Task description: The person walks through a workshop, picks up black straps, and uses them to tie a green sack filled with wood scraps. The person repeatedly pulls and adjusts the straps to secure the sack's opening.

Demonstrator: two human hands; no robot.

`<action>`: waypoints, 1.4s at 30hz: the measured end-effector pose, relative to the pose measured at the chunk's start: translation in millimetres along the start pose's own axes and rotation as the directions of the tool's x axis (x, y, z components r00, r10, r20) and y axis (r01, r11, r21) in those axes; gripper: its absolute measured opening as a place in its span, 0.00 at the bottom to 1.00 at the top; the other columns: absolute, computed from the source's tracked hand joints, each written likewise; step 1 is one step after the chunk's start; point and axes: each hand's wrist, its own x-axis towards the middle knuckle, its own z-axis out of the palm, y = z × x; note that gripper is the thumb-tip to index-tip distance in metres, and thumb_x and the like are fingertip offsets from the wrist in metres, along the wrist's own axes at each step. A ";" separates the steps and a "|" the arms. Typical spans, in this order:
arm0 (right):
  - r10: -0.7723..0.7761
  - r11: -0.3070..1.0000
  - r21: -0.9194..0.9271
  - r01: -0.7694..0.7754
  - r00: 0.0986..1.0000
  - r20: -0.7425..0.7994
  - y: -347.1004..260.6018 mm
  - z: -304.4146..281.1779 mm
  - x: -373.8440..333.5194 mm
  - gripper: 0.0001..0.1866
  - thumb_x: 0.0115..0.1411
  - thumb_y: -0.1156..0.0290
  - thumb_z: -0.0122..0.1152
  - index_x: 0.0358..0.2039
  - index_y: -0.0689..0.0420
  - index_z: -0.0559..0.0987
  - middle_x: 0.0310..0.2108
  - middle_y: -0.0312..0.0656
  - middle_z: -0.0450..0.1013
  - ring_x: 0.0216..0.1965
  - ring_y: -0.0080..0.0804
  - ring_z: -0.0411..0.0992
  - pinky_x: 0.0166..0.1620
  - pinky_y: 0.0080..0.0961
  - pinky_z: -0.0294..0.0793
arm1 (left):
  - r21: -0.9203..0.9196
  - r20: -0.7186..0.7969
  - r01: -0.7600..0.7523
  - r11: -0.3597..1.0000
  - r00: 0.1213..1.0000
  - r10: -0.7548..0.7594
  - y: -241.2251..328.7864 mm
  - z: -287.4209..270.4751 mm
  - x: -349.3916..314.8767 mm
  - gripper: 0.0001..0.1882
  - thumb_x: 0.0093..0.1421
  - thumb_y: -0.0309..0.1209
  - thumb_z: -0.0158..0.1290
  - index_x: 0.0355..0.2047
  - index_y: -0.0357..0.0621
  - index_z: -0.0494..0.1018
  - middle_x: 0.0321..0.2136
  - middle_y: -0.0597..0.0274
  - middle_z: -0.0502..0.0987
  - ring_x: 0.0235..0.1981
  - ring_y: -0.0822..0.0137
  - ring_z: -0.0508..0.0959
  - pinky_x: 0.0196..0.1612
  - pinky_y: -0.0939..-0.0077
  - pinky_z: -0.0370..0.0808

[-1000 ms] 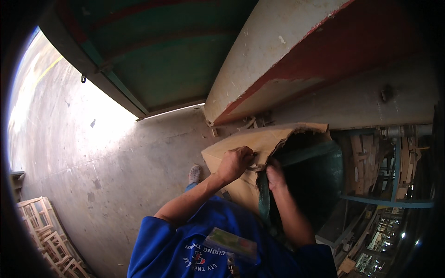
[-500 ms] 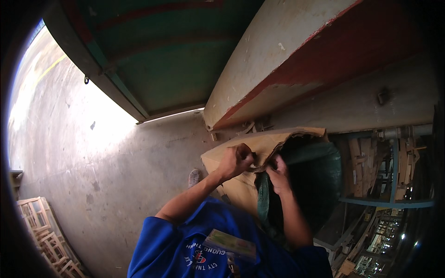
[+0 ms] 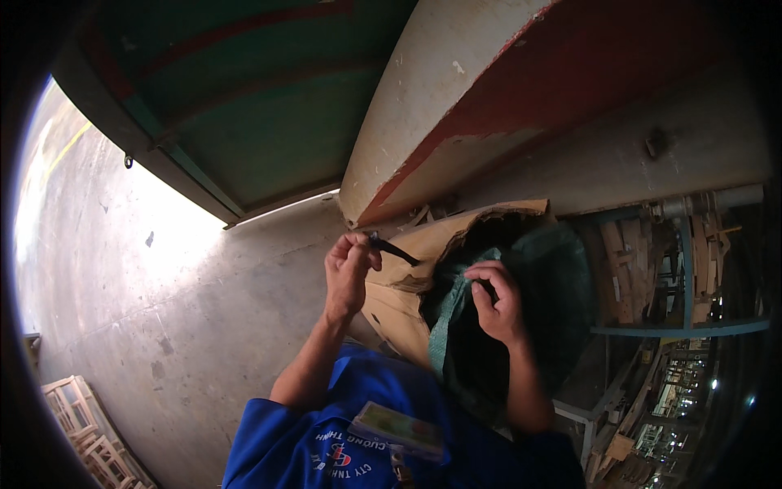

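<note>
My left hand is raised beside the cardboard, its fingers pinched on a slim black strip-like thing that points to the right; its exact kind is unclear. My right hand has curled fingers, thumb and fingertips closed at the edge of a dark green woven sack. The sack's mouth gapes, and its inside is too dark to make out. Along the sack's left and far side stands a bent brown cardboard sheet with a torn, ragged edge.
A thick concrete ledge with red paint slopes above the far side. At upper left hangs a green metal door. Blue metal racking with wood offcuts stands at right. Wooden frames lie on the concrete floor at lower left.
My left hand has moved left and up, off the cardboard's torn edge, and the black strip-like thing now shows in it. My right hand has risen slightly at the sack's edge.
</note>
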 end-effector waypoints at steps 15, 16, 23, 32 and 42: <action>0.039 0.998 0.037 -0.056 0.933 0.358 -5.6 -0.2 61.3 0.11 0.59 0.84 0.60 0.43 0.62 0.78 0.37 0.41 0.77 0.33 0.25 0.75 0.35 0.22 0.73 | 0.890 0.408 -0.400 0.220 0.913 0.011 29.1 80.4 -86.5 0.32 0.57 0.61 0.61 0.30 0.37 0.80 0.21 0.52 0.81 0.24 0.52 0.83 0.30 0.58 0.80; 0.039 0.996 0.065 -0.068 0.926 0.375 -5.9 1.0 65.5 0.11 0.59 0.84 0.60 0.43 0.62 0.78 0.37 0.41 0.77 0.34 0.24 0.75 0.35 0.22 0.73 | 0.880 0.460 -0.461 0.115 0.887 0.037 22.0 84.3 -86.6 0.33 0.57 0.61 0.60 0.29 0.37 0.80 0.21 0.52 0.81 0.24 0.50 0.83 0.30 0.57 0.80; 0.134 0.937 0.214 -0.275 0.851 0.508 7.9 -1.9 75.5 0.11 0.64 0.82 0.55 0.46 0.63 0.78 0.39 0.39 0.78 0.35 0.17 0.74 0.40 0.20 0.75 | 0.559 0.267 0.167 0.812 0.891 -0.366 -8.7 49.5 -78.5 0.13 0.68 0.38 0.53 0.34 0.41 0.77 0.30 0.61 0.81 0.32 0.64 0.81 0.39 0.64 0.78; 0.002 1.000 -0.007 0.002 0.841 0.542 -6.4 6.1 56.3 0.22 0.55 0.79 0.65 0.51 0.56 0.74 0.50 0.48 0.69 0.55 0.50 0.70 0.58 0.39 0.72 | -0.126 0.186 0.458 0.880 0.882 -0.432 -20.9 22.2 -90.4 0.07 0.71 0.34 0.53 0.35 0.48 0.73 0.33 0.71 0.76 0.35 0.76 0.74 0.44 0.76 0.73; -0.269 0.807 -0.476 0.350 0.935 0.232 19.9 -5.9 49.1 0.07 0.58 0.78 0.61 0.37 0.53 0.78 0.35 0.39 0.73 0.41 0.45 0.71 0.44 0.39 0.69 | 0.106 0.174 0.329 0.938 0.923 -0.343 -19.9 27.8 -76.2 0.08 0.70 0.35 0.57 0.38 0.45 0.75 0.31 0.74 0.77 0.31 0.81 0.72 0.38 0.83 0.70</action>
